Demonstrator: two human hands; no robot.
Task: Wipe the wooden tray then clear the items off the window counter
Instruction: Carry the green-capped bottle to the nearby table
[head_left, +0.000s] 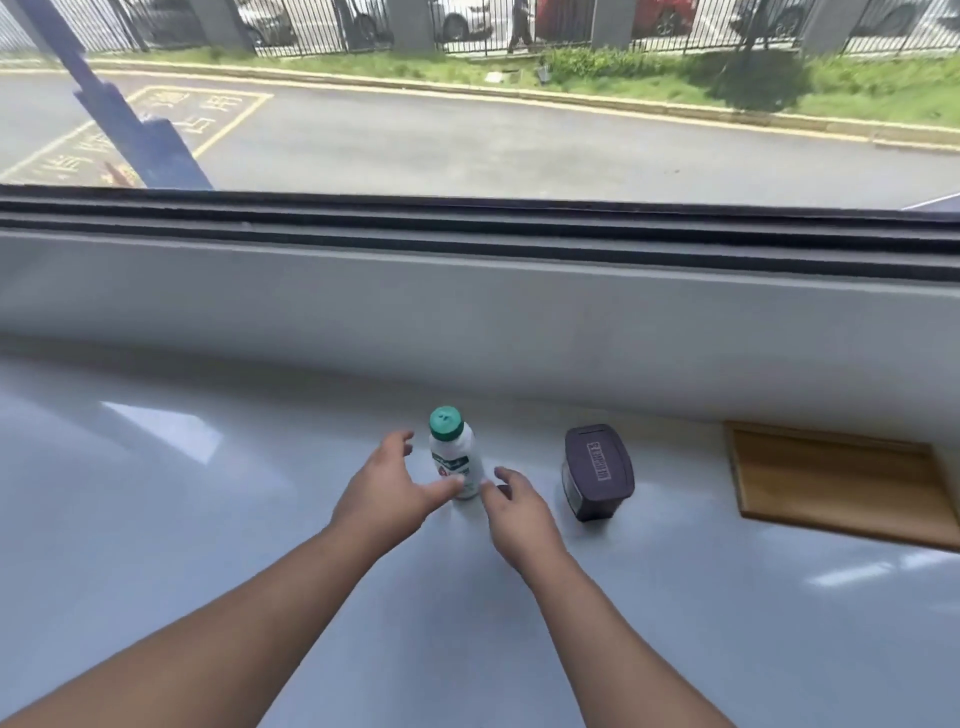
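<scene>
My left hand (387, 486) sits just left of the white bottle (457, 462), fingers spread and curved, the thumb reaching toward the bottle's lower body; I cannot tell whether it touches. My right hand (514, 512) is just right of the bottle's base, fingers also loosely spread and bent, holding nothing. A small dark thing shows under my right fingertips, too hidden to name.

The bottle stands upright on the pale glossy window counter (208, 519), its green cap (445, 421) on top and a green and red label on its side. To the right of the bottle, apart from it, stands a dark lidded container (597, 470) with a printed label on its lid. Further right of the bottle, past the container and against the low wall under the window, the wooden tray (841, 483) lies flat on the counter, partly cut by the edge of view.
</scene>
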